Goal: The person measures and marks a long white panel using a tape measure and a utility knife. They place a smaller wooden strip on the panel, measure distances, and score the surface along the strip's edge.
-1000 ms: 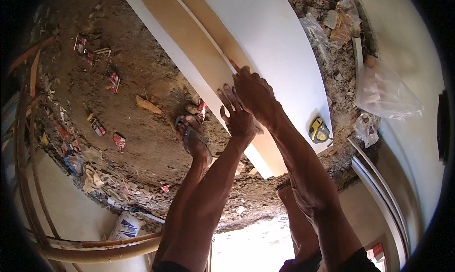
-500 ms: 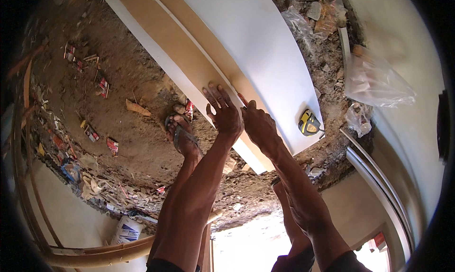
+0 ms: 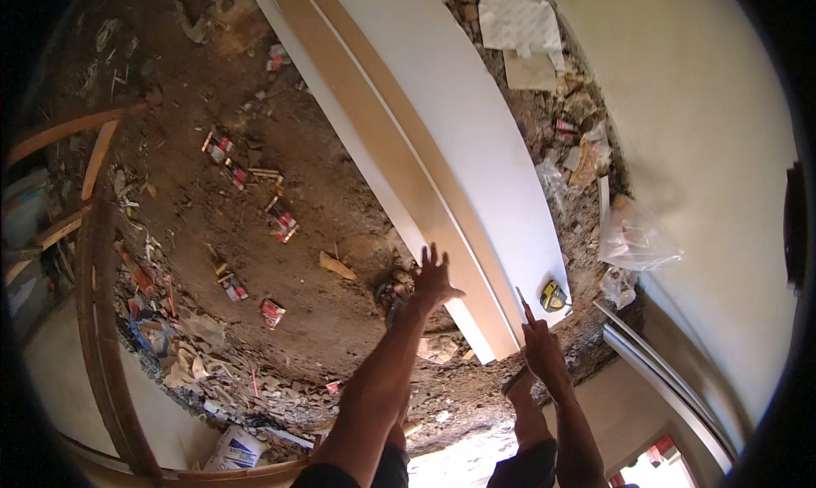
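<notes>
My left hand (image 3: 435,279) is open, fingers spread, at the left edge of a long panel. Whether its palm touches the surface I cannot tell. The panel has brown strips (image 3: 370,122) split by a thin pale line, and a wide white board (image 3: 476,148) lies along their right. My right hand (image 3: 545,348) is closed round a slim tool with a reddish handle and a thin metal tip (image 3: 521,296); its exact kind is unclear. That tip points away from me over the white board's near end. Beside it rests a yellow and black tape measure (image 3: 554,297).
Several small red packets (image 3: 273,313) and debris litter the dirt floor on the left. A wooden frame (image 3: 106,318) stands at far left, near a white bag (image 3: 236,451). Clear plastic (image 3: 637,237) and metal channels (image 3: 654,377) lie by the right wall.
Both hands have come apart; earlier they were together on the brown strip. My right hand has drawn back to the right with the tool, and my left fingers spread wider. The view has shifted.
</notes>
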The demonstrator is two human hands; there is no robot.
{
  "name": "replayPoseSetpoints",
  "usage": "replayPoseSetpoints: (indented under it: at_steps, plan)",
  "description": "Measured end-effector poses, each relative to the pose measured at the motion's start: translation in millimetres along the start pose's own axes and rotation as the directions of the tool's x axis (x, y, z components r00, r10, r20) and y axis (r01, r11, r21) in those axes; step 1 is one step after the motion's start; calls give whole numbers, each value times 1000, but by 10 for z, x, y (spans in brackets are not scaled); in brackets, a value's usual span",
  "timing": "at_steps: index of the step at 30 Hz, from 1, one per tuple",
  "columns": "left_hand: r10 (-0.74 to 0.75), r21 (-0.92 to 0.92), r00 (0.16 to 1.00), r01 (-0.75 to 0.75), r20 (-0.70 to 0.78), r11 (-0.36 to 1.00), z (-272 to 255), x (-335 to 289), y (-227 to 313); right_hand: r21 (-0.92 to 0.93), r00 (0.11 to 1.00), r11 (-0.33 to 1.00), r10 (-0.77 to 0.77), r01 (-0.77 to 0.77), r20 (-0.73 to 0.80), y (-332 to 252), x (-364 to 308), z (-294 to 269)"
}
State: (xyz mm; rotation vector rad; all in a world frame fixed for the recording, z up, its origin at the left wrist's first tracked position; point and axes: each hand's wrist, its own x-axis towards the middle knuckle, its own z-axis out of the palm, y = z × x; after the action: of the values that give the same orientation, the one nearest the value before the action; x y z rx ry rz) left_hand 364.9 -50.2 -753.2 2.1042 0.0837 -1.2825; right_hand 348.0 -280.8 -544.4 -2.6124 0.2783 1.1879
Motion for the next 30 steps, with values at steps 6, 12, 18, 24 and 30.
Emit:
replayPoseSetpoints:
  at_steps: [6,12,18,24,30]
  plan:
    - [-164,26,947,178,-278,984,-1546,-264,-989,-56,979,978,-203,201,-30,-896,154,-551]
    - [-143,17,888,167,-438,986,-2984,-354,-1204,38,973,974,-221,223,-66,-1883,601,-705]
    - [49,30,805,-39,-591,999,-4204,406,-1447,-158,858,857,-507,491,-85,-3073,1863,-699]
    - [83,261,813,86,-576,961,-5190,1147,-1471,-79,867,871,-491,485,-89,-4815,3594,-790]
    - [84,338,657,271,-750,901,-5206,1974,-1566,-14,868,871,-491,492,-76,-5969,4789,-994]
